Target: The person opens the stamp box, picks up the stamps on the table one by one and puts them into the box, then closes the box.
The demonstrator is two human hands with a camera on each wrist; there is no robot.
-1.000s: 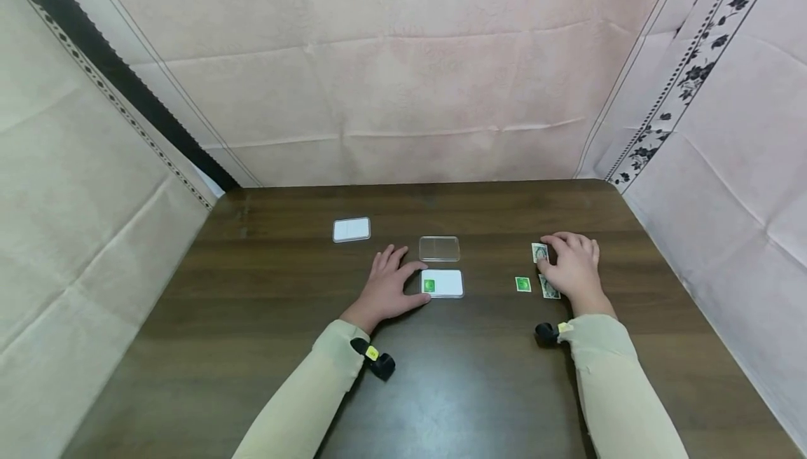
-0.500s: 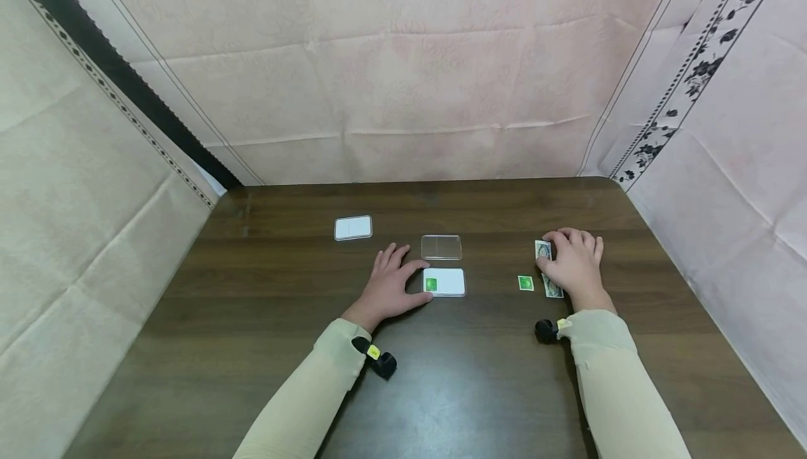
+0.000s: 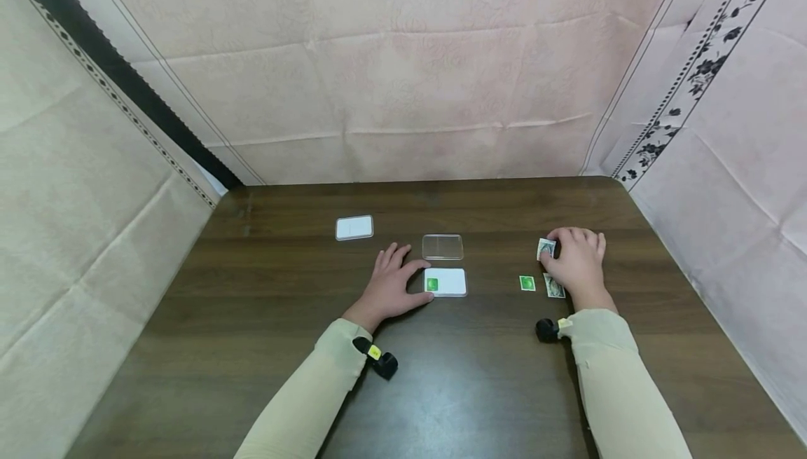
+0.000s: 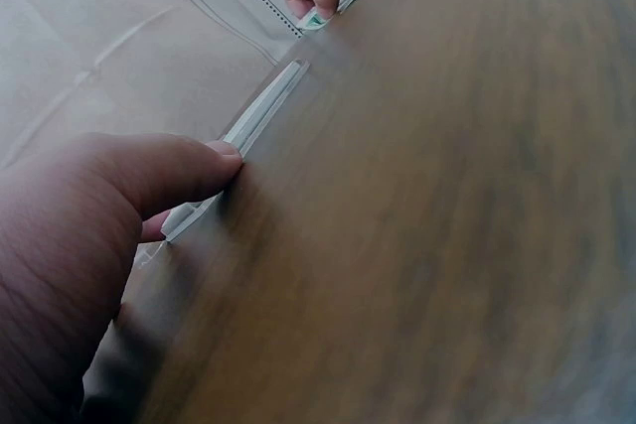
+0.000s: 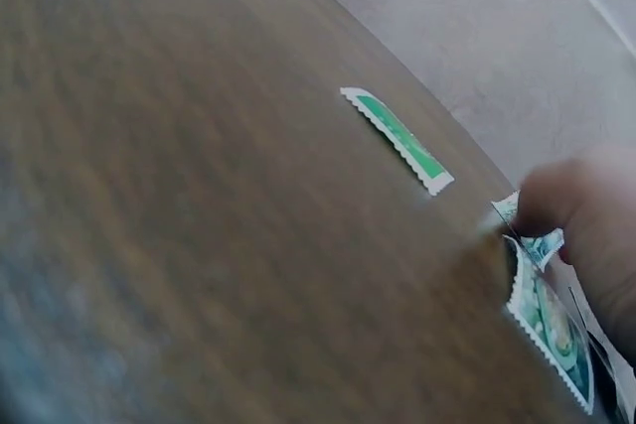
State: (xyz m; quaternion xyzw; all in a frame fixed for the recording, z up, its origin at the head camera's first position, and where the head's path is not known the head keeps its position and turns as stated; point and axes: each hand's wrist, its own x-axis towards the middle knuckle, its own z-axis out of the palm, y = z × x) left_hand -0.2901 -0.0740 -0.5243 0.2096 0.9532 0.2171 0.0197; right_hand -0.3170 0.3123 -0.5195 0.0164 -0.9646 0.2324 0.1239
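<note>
On the far left of the dark brown wooden worktop [image 3: 252,319] lies a small white rectangular card [image 3: 354,227], flat and well apart from both hands. Nearer and to its right, the left hand [image 3: 392,288] rests on the wood with its fingers spread and fairly straight; its thumb tip touches the left edge of a white rectangular plastic tray [image 3: 446,282], and the left wrist view shows that thumb [image 4: 189,171] pressed against the thin rim of the tray [image 4: 260,118]. The hand's grip is open, closed around nothing. A small bright green square stamp [image 3: 431,284] lies inside the tray at its left end, just beside the thumb. Just beyond the tray, on its far side, lies a clear transparent rectangular lid [image 3: 443,247], flat on the wood and slightly apart from the tray. Further right, a second green perforated stamp [image 3: 527,282] lies alone on the worktop, between the tray and the right hand; the right wrist view shows it [image 5: 397,140] flat and untouched. Just right of it a grey-green printed stamp [image 3: 554,286] lies partly under the right hand [image 3: 578,263]. That hand's fingers are curled, its grip pinching another grey-green printed stamp [image 3: 546,249] at its far left side, tilted up off the wood; the right wrist view shows the fingertip [image 5: 566,208] on the stamp's edge.
</note>
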